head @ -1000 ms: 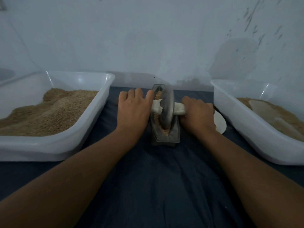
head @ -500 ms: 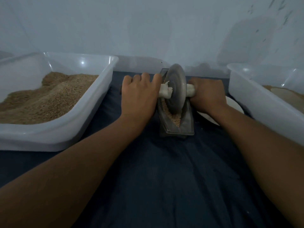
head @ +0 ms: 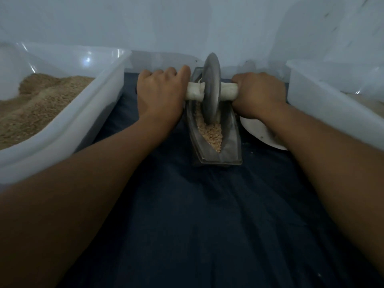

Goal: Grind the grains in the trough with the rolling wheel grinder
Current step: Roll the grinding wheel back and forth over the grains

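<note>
My left hand (head: 161,96) and right hand (head: 256,94) grip the axle (head: 227,92) either side of the wheel (head: 211,88), mid-frame, standing in the trough (head: 230,140) of grains (head: 211,133). The wheel looks heavy, stiff metal.

Both hands (head: 162,94) on wheel grinder (head: 211,88)

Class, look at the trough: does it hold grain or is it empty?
It holds grain: pale grains lie along the trough's channel, under the upright wheel.

Bare forearms, hands — no sleeves
</note>
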Action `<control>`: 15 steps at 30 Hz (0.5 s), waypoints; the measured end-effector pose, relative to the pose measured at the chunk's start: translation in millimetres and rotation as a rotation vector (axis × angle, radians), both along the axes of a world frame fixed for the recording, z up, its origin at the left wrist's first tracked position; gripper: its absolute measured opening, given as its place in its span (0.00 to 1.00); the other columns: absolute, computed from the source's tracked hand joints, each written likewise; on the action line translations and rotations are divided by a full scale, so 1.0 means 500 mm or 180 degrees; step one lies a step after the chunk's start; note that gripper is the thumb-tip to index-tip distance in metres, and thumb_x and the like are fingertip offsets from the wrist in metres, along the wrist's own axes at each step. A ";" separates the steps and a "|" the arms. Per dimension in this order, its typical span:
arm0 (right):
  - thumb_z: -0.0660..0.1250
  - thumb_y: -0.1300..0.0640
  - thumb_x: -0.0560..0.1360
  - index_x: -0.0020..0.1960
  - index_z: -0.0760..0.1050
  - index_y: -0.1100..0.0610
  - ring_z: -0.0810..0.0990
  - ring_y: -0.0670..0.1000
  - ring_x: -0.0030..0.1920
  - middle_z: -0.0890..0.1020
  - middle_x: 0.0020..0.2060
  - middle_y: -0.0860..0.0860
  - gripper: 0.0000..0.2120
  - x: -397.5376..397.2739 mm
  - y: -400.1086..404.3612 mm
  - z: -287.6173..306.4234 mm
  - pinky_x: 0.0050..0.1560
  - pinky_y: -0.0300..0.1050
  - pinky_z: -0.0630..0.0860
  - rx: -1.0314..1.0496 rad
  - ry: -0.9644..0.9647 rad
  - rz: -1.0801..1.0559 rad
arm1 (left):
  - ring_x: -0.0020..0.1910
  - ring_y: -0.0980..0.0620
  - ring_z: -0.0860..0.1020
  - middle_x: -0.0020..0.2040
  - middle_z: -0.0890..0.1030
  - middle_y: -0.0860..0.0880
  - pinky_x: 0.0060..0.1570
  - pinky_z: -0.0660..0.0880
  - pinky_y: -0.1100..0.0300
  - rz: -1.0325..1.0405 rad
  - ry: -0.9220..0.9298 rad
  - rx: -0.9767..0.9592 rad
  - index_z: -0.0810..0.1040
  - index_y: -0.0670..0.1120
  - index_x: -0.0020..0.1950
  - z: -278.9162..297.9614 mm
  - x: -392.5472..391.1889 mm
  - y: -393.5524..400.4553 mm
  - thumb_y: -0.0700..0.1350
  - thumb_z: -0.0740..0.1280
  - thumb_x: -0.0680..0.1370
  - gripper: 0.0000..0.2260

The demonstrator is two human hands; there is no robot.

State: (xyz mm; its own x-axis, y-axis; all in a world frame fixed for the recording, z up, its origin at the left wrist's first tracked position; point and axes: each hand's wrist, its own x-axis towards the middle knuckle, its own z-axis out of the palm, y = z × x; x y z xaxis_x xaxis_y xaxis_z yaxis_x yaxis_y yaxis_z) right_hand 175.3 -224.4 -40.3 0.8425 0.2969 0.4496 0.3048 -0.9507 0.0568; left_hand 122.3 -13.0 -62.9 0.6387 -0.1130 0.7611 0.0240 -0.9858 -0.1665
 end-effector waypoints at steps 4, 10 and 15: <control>0.70 0.51 0.68 0.50 0.78 0.47 0.73 0.53 0.38 0.76 0.39 0.49 0.10 0.009 0.005 0.018 0.30 0.40 0.61 -0.0161 0.0180 -0.0089 | 0.37 0.41 0.77 0.40 0.79 0.44 0.40 0.61 0.51 -0.0003 -0.0028 0.0061 0.71 0.46 0.49 -0.001 0.022 0.005 0.38 0.60 0.75 0.05; 0.72 0.49 0.65 0.50 0.78 0.47 0.72 0.51 0.35 0.76 0.38 0.49 0.13 0.023 0.008 0.038 0.31 0.40 0.62 -0.0178 0.0535 -0.0180 | 0.36 0.41 0.76 0.38 0.78 0.44 0.39 0.61 0.52 -0.0129 -0.0068 0.0102 0.72 0.47 0.47 0.003 0.055 0.017 0.39 0.61 0.74 0.04; 0.70 0.48 0.67 0.50 0.79 0.48 0.75 0.50 0.35 0.78 0.38 0.49 0.13 0.045 0.009 0.046 0.32 0.40 0.68 -0.0190 0.0772 -0.0198 | 0.34 0.42 0.75 0.37 0.78 0.45 0.38 0.61 0.52 -0.0133 -0.0075 0.0105 0.72 0.47 0.46 0.005 0.074 0.019 0.41 0.62 0.74 0.03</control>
State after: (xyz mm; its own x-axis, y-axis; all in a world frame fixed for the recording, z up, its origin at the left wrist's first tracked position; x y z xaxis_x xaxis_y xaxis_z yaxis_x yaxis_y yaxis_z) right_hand 197.6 -219.8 -17.1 0.9410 0.2611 0.2153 0.2574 -0.9652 0.0457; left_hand 159.2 -3.6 -60.6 0.6149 -0.1646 0.7713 -0.0127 -0.9799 -0.1989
